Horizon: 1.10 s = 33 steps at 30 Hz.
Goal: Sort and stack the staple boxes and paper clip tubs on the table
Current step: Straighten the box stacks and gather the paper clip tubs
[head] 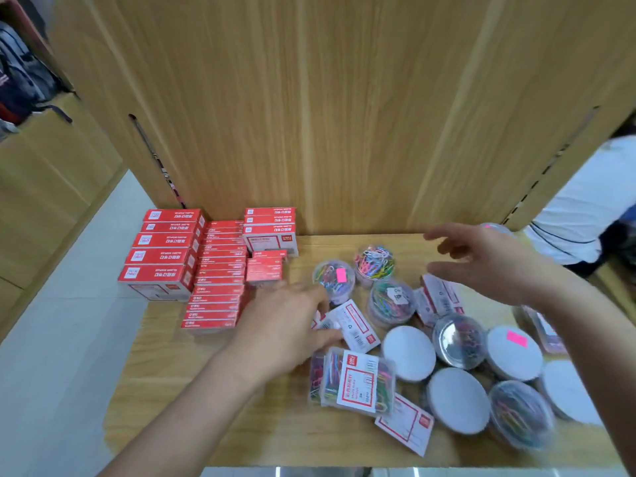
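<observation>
Red staple boxes stand in stacked rows at the table's back left: a tall stack (161, 253), a long row of thin boxes (216, 277) and a smaller stack (270, 232). My left hand (285, 325) rests its fingers on a white-labelled staple box (354, 325) lying flat. Several round clear paper clip tubs (375, 263) with coloured clips stand at the centre and right, some turned with white bases up (409, 352). A rectangular clip case (354, 380) lies in front. My right hand (488, 259) hovers open above the tubs, holding nothing.
A wooden panel (327, 115) rises behind the wooden table (206, 425). Another person in a white top (585, 215) is at the far right. White floor lies to the left, and backpacks hang at the top left.
</observation>
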### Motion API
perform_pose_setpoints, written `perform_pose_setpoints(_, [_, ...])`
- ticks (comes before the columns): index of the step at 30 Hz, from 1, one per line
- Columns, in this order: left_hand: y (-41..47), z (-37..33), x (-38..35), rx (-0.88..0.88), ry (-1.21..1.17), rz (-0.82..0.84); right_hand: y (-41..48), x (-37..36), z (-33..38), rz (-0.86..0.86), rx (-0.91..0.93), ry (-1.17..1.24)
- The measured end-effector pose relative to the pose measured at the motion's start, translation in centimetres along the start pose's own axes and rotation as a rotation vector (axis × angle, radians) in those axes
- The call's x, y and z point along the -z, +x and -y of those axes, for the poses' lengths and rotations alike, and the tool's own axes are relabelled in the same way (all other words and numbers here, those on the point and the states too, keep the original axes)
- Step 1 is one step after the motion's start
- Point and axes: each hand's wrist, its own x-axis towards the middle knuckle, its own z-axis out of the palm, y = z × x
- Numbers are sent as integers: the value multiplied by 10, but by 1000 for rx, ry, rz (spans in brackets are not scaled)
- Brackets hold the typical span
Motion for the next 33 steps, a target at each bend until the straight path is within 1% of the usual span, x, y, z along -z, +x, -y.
perform_pose_setpoints(3, [4, -6, 1, 67, 56, 84, -3, -3, -13, 90, -134, -168])
perform_pose_setpoints(5, [6, -5, 0, 80, 69, 76, -1, -10, -16, 146, -188, -246])
perform_pose_setpoints(7, [6, -3, 0, 89, 34, 40, 5, -21, -20, 152, -176, -312])
perform_pose_setpoints(9, [6, 2, -1, 118, -115, 28, 12, -30, -22, 130, -181, -322])
perform_pose_setpoints(11, [5, 9, -1, 130, -373, 38, 17, -31, -23, 114, -210, -288])
perform_pose_setpoints(13, [5, 12, 1, 130, -618, 18, 20, -29, -25, 59, -229, -233])
perform_pose_setpoints(14, [4, 11, 4, 143, -707, 3, 20, -25, -27, 18, -233, -149])
perform_pose_setpoints(15, [4, 8, 8, 169, -787, -14, 19, -21, -27, -18, -231, 4])
perform_pose_setpoints(16, [5, 4, 11, 213, -874, -35, 18, -16, -29, -33, -239, 239])
perform_pose_setpoints(17, [6, -1, 14, 274, -987, -50, 17, -11, -29, -16, -258, 536])
perform_pose_setpoints(19, [9, -9, 18, 400, -1244, -50, 13, -1, -28, 123, -290, 1143])
perform_pose_setpoints(20, [11, -12, 20, 440, -1359, -45, 10, 2, -26, 194, -292, 1361])
perform_pose_setpoints(21, [13, -15, 20, 465, -1452, -37, 8, 3, -23, 252, -285, 1493])
perform_pose_setpoints(22, [14, -18, 21, 480, -1522, -24, 6, 4, -20, 298, -268, 1545])
perform_pose_setpoints(25, [19, -27, 24, 484, -1646, 39, 2, 3, -9, 371, -184, 1528])
perform_pose_setpoints(27, [22, -33, 27, 478, -1662, 61, 1, 1, -3, 414, -139, 1534])
perform_pose_setpoints(29, [24, -37, 30, 466, -1627, 70, 1, 1, 2, 454, -99, 1508])
perform_pose_setpoints(31, [27, -39, 32, 447, -1608, 64, 2, 0, 6, 455, -65, 1464])
perform_pose_setpoints(33, [27, -38, 33, 445, -1628, 41, 3, -1, 10, 400, -57, 1414])
